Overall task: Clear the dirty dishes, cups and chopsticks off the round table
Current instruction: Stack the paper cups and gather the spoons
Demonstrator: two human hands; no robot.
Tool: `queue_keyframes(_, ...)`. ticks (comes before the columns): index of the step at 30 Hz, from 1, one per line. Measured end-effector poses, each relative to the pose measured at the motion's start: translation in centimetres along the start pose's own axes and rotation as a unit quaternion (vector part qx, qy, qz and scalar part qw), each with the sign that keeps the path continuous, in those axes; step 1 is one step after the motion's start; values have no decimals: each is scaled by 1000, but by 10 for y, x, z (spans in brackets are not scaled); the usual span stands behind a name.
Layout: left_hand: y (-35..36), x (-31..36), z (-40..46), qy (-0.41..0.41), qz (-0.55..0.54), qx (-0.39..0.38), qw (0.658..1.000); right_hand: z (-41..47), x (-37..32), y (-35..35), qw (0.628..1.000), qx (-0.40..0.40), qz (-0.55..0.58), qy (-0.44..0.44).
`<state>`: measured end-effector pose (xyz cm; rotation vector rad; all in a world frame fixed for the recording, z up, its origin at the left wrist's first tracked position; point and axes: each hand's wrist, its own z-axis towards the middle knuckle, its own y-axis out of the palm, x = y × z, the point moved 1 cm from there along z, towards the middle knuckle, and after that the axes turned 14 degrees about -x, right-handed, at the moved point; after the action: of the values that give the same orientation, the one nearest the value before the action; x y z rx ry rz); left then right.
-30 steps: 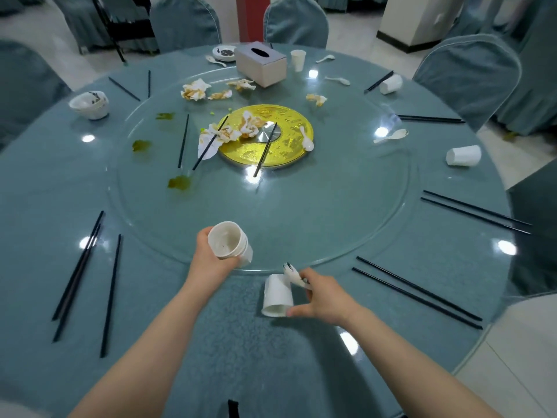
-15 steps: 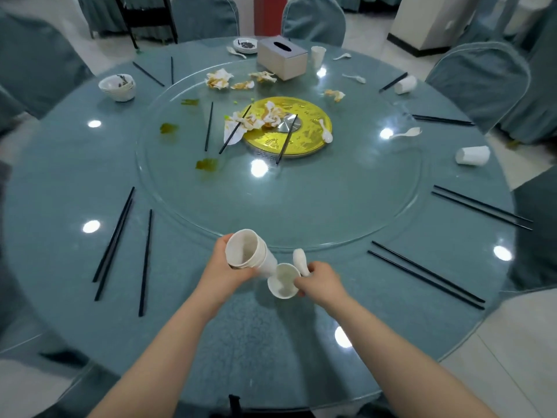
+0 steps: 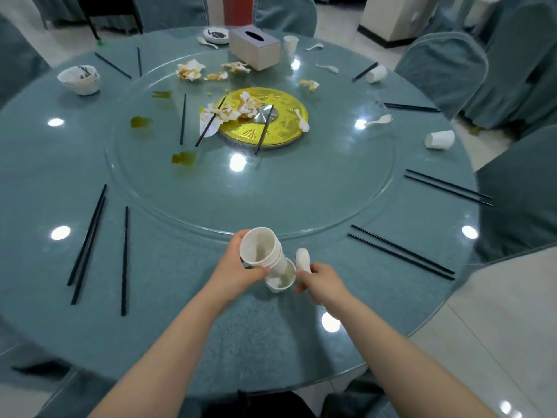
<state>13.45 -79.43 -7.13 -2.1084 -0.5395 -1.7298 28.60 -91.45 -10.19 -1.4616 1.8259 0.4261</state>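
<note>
At lower centre of the frame, above the round desk (image 3: 150,333), the left hand (image 3: 238,271) has its grip clamped on stacked cups (image 3: 262,248), whose base enters the single cup (image 3: 281,280) gripped with a white spoon (image 3: 303,259) by the right hand (image 3: 324,282).

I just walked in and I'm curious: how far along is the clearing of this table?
Early on. Done: a few cups already nest in the stack in the left hand. In hand: the right hand holds a spoon and another cup, meeting the stack's base. Left: the bowls, fallen cups, chopsticks around the table, and napkins.
</note>
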Motion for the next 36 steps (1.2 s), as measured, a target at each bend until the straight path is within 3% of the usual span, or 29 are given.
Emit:
queue_keyframes(4,7,2,5,5,6,-1,1000,-4,5,-4,1000,22,9,-11)
queue_keyframes(9,22,-9,8,-4,83,-58,995,-15,8,-19,998,55,-3,-3)
queue_keyframes(15,31,-46,7,-75,110,-62,989,-28,14,-48,995,97,-24,-9)
queue_keyframes(20,27,-54,20,-75,142,-13,987,-23,4,-84,988,130,-78,-18)
queue_keyframes(24,26,-37,39,-56,90,40,994,-2,-15,-121,977,140,-151,-52)
queue_keyframes(31,42,8,119,-14,44,137,989,74,-57,-213,956,115,-250,-105)
queue_keyframes(36,58,29,190,-27,29,251,967,150,-89,-286,936,90,-321,-117)
